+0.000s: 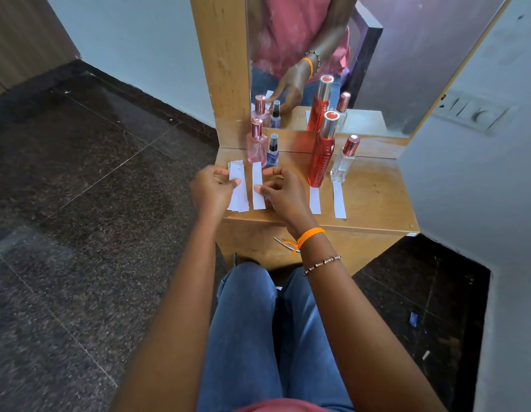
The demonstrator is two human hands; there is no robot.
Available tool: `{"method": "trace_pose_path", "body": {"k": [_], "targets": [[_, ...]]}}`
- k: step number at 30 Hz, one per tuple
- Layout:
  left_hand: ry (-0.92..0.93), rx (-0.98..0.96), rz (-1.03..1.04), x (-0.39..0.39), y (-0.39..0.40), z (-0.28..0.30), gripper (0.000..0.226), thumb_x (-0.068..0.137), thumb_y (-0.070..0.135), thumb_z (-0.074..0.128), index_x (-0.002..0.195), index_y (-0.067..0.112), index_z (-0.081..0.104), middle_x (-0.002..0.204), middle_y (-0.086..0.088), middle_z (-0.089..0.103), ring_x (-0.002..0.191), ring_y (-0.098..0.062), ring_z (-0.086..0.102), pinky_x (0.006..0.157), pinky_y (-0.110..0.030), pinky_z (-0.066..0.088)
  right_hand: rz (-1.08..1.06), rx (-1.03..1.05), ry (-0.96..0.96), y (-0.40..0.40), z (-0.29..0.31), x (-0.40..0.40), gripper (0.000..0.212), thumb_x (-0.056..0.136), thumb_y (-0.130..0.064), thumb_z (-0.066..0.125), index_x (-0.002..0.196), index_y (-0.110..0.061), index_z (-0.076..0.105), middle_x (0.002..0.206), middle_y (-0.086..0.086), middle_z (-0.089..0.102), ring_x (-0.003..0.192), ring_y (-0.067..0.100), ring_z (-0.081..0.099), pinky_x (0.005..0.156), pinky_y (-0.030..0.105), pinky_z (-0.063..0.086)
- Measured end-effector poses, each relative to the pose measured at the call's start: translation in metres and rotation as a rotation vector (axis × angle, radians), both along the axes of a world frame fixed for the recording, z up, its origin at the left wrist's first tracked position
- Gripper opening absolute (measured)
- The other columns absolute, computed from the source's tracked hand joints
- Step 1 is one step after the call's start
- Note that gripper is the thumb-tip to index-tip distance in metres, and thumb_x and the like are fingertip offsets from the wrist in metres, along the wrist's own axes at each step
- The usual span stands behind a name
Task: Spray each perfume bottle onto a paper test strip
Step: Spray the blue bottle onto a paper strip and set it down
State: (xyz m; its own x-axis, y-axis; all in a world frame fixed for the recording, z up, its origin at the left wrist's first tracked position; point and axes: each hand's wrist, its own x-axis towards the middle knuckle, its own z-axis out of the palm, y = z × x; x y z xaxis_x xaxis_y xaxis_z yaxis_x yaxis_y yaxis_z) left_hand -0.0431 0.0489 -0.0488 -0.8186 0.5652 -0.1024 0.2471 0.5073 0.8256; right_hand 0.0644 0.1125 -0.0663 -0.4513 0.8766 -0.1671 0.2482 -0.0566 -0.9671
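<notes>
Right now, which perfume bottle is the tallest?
The red bottle with the silver cap, second from the right; it stands well above the pink, blue and clear ones.

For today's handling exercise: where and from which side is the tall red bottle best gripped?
Grip the tall red bottle around its mid-body, coming from the front right. It stands upright, tall and narrow, with the clear bottle close on its right, so a low-to-middle wrap likely steadies it best.

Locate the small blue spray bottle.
In the head view, the blue spray bottle stands at the table's back left, right of the pink bottle, behind a paper strip.
</notes>
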Motion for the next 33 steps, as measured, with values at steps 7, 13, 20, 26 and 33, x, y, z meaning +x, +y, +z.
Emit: {"method": "trace_pose_path", "body": {"k": [7,13,20,26,33], "targets": [[0.003,0.034,-0.019,0.005,-0.001,-0.005,0.025,0.088,0.01,0.061,0.112,0.007,0.062,0.112,-0.013,0.066,0.096,-0.02,0.063,0.068,-0.024,0.05,-0.008,0.029,-0.012,-0.003,-0.001,0.003,0.027,0.081,-0.007,0.07,0.104,-0.013,0.057,0.076,-0.004,0.059,0.071,0.007,0.056,0.069,0.022,0.049],[-0.027,0.054,-0.01,0.003,0.0,-0.008,0.021,0.085,0.006,0.063,0.106,0.007,0.063,0.103,-0.013,0.068,0.091,-0.025,0.067,0.081,-0.038,0.056,-0.002,0.045,-0.028,-0.003,0.001,0.005,0.028,0.081,-0.007,0.071,0.105,-0.012,0.058,0.078,-0.004,0.059,0.073,0.008,0.057,0.073,0.027,0.051],[0.052,0.083,-0.026,0.015,-0.006,-0.002,0.016,0.088,0.012,0.058,0.102,0.011,0.067,0.092,-0.002,0.063,0.079,-0.012,0.056,0.06,-0.019,0.041,-0.043,0.282,-0.186,-0.005,-0.004,0.015,0.026,0.076,-0.004,0.073,0.098,-0.005,0.059,0.07,-0.011,0.05,0.073,0.015,0.053,0.07,0.027,0.044],[0.061,0.087,-0.142,0.042,-0.01,-0.009,0.011,0.087,0.014,0.059,0.091,0.016,0.069,0.081,0.003,0.059,0.078,-0.016,0.058,0.068,-0.026,0.042,-0.105,0.503,-0.423,-0.014,-0.006,0.022,0.017,0.078,-0.004,0.06,0.094,-0.01,0.057,0.089,0.011,0.067,0.085,0.034,0.06,0.062,0.03,0.037],[0.103,0.064,-0.171,0.049,-0.012,-0.01,0.011,0.087,0.014,0.06,0.092,0.016,0.069,0.084,0.004,0.061,0.082,-0.014,0.057,0.068,-0.025,0.041,-0.125,0.598,-0.433,-0.014,-0.006,0.02,0.022,0.081,-0.006,0.06,0.102,-0.004,0.056,0.108,0.016,0.056,0.095,0.036,0.055,0.066,0.03,0.032]]}}
